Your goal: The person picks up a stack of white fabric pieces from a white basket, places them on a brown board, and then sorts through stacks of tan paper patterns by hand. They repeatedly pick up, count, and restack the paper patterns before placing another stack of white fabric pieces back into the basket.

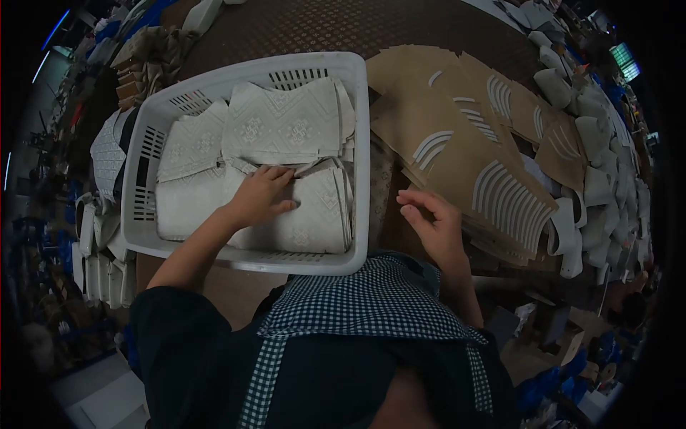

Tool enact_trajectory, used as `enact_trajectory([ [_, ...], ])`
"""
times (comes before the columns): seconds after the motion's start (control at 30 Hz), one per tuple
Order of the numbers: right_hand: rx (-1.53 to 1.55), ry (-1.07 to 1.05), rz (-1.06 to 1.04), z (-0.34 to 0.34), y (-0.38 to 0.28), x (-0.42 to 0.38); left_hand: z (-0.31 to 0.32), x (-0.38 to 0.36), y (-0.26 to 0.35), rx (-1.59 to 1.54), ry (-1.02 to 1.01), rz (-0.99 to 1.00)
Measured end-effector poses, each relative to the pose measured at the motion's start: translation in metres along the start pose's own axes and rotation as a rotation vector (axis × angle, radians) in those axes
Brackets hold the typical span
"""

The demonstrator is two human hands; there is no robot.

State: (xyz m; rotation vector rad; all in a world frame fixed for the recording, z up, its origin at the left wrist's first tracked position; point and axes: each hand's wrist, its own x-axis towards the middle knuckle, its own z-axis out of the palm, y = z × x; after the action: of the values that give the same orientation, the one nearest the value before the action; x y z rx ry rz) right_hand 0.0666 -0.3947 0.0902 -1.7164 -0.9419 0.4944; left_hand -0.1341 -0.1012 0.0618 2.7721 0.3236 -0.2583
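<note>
A white plastic basket (363, 143) holds stacks of pale patterned fabric pieces (282, 121). My left hand (263, 196) reaches into it and rests on the near stack (311, 211), thumb spread. Its fingertips touch the gap between the near and far stacks, where some edges are lifted. Just right of the basket hovers my right hand (437, 225), its fingers loosely curled, with thumb and index tips a little apart. Nothing shows between them. Close to that hand lie brown card templates (457, 168) with curved white strips.
Pale cut pieces are heaped along the right side (600, 186). More bundles stand left of the basket, including a white patterned piece (108, 154) and folded grey-brown pieces (146, 57). A brown patterned surface (300, 28) stretches behind the basket. Boxes (550, 332) sit lower right.
</note>
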Motion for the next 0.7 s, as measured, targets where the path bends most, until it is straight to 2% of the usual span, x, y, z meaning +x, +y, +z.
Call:
enact_trajectory([
  [0.17,0.033,-0.038,0.082,0.002,0.000,-0.005,-0.004,0.018,0.001,0.146,-0.039,-0.099],
  [0.2,0.037,-0.029,0.091,-0.001,0.003,-0.007,0.005,0.016,0.004,0.246,0.137,0.009],
  [0.3,0.043,0.008,0.125,-0.005,0.019,-0.015,0.006,0.025,-0.001,-0.127,0.117,-0.078],
  [0.33,0.036,0.006,0.136,-0.006,0.025,-0.017,0.008,0.031,-0.007,-0.131,0.184,-0.031],
  [0.43,0.044,-0.019,0.154,-0.007,0.025,-0.015,0.017,0.046,0.001,-0.081,0.189,-0.117],
  [0.53,-0.004,-0.010,0.153,-0.003,0.026,-0.019,0.018,0.051,0.004,-0.136,0.171,-0.089],
  [0.63,-0.034,0.014,0.152,-0.004,0.038,-0.030,0.012,0.053,0.006,-0.353,-0.071,-0.109],
  [0.7,-0.017,0.031,0.191,-0.005,0.042,-0.036,0.026,0.060,-0.002,-0.266,-0.088,-0.071],
])
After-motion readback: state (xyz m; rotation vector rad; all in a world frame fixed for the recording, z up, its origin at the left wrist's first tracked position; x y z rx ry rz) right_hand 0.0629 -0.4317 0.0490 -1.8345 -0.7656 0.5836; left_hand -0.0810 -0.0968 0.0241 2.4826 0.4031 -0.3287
